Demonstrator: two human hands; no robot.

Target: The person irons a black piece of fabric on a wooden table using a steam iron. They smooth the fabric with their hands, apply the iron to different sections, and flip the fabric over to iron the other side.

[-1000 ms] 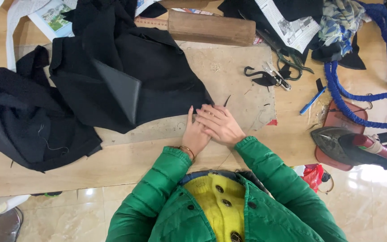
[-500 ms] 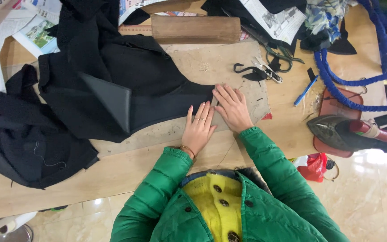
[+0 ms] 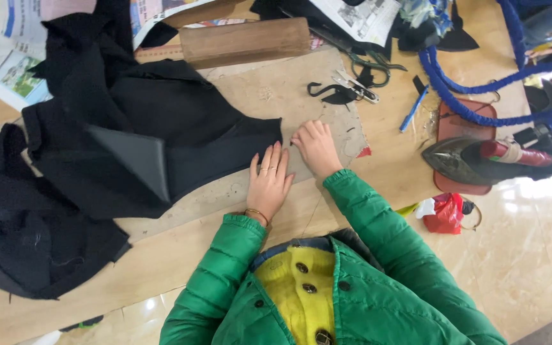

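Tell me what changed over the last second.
Both hands separated: the left hand now lies flat at the black fabric edge, and the right hand rests beside it on the tan board. Neither grips anything. The iron and scissors stayed put.

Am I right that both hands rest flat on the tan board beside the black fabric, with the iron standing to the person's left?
Not quite: the head view shows the iron on the person's right. The left hand and right hand do rest on the tan board beside the black fabric.
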